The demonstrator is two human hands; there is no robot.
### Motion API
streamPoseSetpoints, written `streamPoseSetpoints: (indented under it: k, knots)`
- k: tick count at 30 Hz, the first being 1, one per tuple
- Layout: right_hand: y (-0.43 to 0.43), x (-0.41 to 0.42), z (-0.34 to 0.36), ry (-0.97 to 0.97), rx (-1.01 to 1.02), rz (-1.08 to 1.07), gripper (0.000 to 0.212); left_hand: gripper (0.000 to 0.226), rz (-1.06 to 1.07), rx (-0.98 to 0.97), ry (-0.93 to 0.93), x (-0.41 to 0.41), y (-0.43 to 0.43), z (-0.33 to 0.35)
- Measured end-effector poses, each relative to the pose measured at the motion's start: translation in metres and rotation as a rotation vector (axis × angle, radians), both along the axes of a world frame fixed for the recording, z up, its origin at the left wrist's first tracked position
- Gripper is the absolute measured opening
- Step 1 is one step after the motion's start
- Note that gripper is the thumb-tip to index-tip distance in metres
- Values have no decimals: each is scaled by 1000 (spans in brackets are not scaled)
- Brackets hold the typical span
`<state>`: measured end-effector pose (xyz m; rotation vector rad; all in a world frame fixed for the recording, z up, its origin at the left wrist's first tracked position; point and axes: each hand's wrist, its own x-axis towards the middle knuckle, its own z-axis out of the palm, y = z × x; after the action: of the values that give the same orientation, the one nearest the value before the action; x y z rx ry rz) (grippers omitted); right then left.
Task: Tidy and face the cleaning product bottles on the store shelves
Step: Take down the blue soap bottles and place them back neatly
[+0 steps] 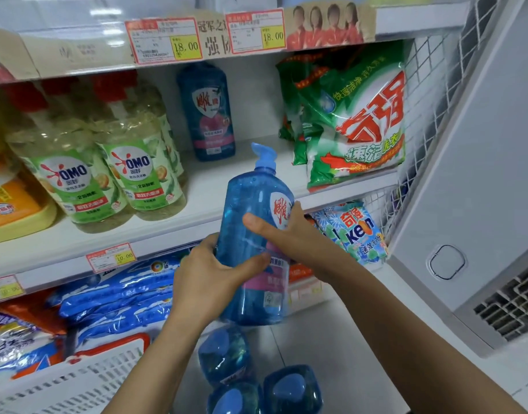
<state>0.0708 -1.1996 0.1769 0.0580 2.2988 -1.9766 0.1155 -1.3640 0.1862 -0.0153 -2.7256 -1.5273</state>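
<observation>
Grips the blue pump bottle [253, 234] upright with both hands, in the air just in front of the middle shelf [226, 186], facing the gap between the OMO bottles [128, 168] and the green detergent bags [346, 121]. Probably aims for that gap, where a matching blue bottle [207, 112] stands at the back (label forward, a fair model). Wraps the left hand [208, 273] round the lower body, thumb across the front. Clasps the right hand [283, 234] over the label side, thumb laid on the front. Shows the red label turned rightward, so likely needs a twist before setting down. Stands above three more blue bottles [226, 354] on the floor.
</observation>
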Motion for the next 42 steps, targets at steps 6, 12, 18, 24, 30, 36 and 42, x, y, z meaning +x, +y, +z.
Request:
streamPoseSetpoints:
  k: [6,12,18,24,30,36,42]
  knots:
    - [4,-48,26,87,-115,-150,99,78,-72,-114,150,-36,5,44]
    - [9,-113,68,65,-107,-247,80,57,-204,111,247,-111,8,59]
    - [11,-174,71,233,70,-418,123,56,-170,231,254,-169,18,46]
    - [10,-180,71,416,387,-443,130,61,-134,128,256,-206,27,21]
    - [15,-200,51,549,490,-451,137,50,-116,-34,247,-230,35,9]
    - [13,-221,41,592,386,-488,133,43,32,-536,648,-199,6,22]
    - [-33,-203,30,854,395,-703,106,54,406,-845,936,-154,-40,18]
